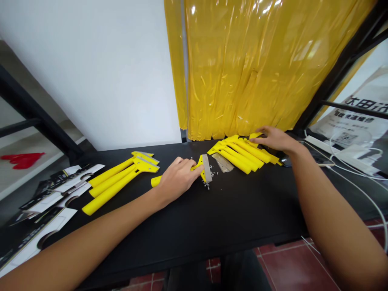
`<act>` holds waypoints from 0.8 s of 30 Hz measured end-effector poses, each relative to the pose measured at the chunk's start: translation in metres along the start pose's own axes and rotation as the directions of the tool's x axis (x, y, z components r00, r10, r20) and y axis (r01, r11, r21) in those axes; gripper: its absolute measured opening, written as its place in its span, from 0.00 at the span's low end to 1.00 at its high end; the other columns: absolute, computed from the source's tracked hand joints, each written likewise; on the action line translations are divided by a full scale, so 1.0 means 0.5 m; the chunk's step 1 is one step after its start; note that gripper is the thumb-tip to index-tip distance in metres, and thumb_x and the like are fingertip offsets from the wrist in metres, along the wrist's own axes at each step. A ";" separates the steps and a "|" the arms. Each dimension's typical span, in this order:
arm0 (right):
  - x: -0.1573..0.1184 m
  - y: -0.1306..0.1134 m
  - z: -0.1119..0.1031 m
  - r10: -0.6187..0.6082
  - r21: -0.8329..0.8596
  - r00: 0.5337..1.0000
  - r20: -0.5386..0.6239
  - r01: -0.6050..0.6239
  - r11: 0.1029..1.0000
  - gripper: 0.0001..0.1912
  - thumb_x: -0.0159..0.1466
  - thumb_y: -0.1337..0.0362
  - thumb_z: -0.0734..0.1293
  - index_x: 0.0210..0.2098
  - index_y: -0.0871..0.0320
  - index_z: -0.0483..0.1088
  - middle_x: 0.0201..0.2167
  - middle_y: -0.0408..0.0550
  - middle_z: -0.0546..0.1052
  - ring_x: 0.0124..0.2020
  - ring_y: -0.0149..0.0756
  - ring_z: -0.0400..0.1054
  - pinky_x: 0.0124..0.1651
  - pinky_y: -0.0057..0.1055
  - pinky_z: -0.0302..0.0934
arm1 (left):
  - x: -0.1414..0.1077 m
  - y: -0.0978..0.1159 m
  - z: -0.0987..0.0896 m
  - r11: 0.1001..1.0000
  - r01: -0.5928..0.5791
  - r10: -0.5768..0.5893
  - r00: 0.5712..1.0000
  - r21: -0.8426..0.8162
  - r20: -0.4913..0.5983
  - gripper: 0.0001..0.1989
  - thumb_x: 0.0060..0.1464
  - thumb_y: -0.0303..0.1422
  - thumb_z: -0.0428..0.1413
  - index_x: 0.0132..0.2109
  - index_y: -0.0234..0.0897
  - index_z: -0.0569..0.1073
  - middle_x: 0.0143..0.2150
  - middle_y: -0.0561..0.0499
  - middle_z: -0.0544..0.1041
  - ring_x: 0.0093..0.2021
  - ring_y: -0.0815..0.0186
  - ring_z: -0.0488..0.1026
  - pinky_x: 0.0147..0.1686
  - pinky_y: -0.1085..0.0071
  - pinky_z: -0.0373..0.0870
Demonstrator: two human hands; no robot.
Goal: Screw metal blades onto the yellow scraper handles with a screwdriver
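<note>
My left hand is closed around the handle of a yellow scraper, its wide grey blade facing right, low over the black table. Just right of that blade, a few thin grey blades lie flat beside small screws. At the back, my right hand has its thumb and fingers around a small yellow piece, partly hidden by the fingers. In front of this hand lies a pile of yellow scraper handles. To the left, several yellow scrapers with blades rest side by side.
Printed card sleeves are stacked at the table's left end. A phone-like flat object and white cables lie to the right. Yellow plastic strips hang behind the table, with black frame posts at the sides.
</note>
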State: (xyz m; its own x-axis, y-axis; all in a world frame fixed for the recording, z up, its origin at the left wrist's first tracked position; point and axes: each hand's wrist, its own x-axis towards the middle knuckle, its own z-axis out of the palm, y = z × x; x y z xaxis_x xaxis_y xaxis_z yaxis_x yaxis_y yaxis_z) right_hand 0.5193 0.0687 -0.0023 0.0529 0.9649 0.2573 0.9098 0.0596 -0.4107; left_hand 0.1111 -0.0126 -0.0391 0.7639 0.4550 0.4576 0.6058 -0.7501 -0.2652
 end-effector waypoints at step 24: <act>-0.140 -0.282 0.083 -0.684 0.303 0.698 0.213 0.618 0.726 0.40 0.53 0.43 0.75 0.61 0.52 0.68 0.64 0.53 0.70 0.63 0.53 0.65 0.64 0.46 0.60 | -0.007 0.003 0.008 0.992 -0.013 0.013 1.000 0.123 0.004 0.14 0.68 0.28 0.49 0.57 0.41 0.72 0.44 0.47 0.75 0.39 0.61 0.70 0.39 0.65 0.63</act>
State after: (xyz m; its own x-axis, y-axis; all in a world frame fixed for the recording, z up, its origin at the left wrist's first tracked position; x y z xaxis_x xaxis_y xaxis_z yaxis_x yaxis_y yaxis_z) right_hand 0.3701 0.0032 0.0013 -0.6727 0.6874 0.2740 0.5679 0.7169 -0.4044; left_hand 0.1100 -0.0135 -0.0444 0.7724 0.4477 0.4506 0.6185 -0.6913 -0.3735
